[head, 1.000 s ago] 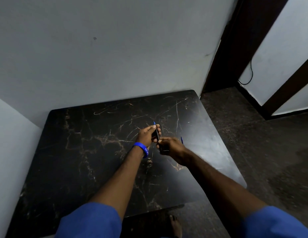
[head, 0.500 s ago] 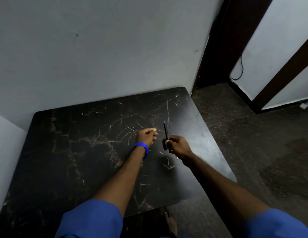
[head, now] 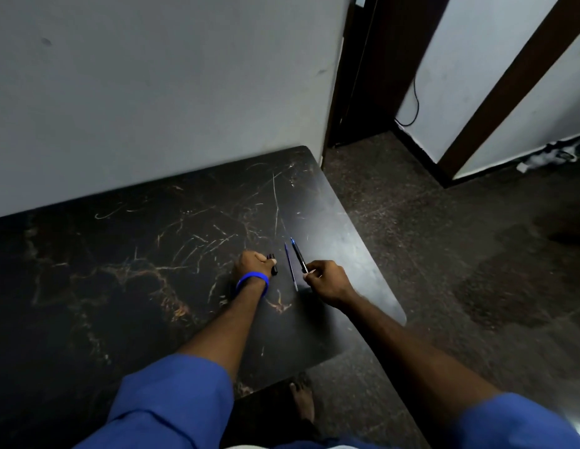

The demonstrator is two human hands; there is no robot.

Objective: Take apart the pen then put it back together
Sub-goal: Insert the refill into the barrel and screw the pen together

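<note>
Pen in three pieces, disassembly nearly finished

Disassembly looks like the step in hand. The pen is already divided into parts, all lying in the right half of the bench (head: 120,270), towards its right edge and well away from the wall edge. The left hand (head: 251,265) is closed on a short black piece (head: 273,268), probably the cap or the back section; it is pinched between thumb and fingers, and its lower end touches or nearly touches the bench surface. Just beside it, to the right, a thin blue refill (head: 291,268) lies free on the bench, and nobody touches it. The right hand (head: 327,281) grips the near end of the dark barrel (head: 300,256), whose blue tip points away from the person. I cannot tell if the far end of the barrel rests on the bench or is a little lifted. The two hands are apart, with the refill between them.

In my judgement, the taking apart is done or almost done, so the next move calls for release of both pieces and then the opposite order: pick up the refill, slide it into the barrel with the writing tip first, and close with the black piece. The refill is thin and lies flat on a dark surface, so a careful fingertip pinch is needed.
</note>
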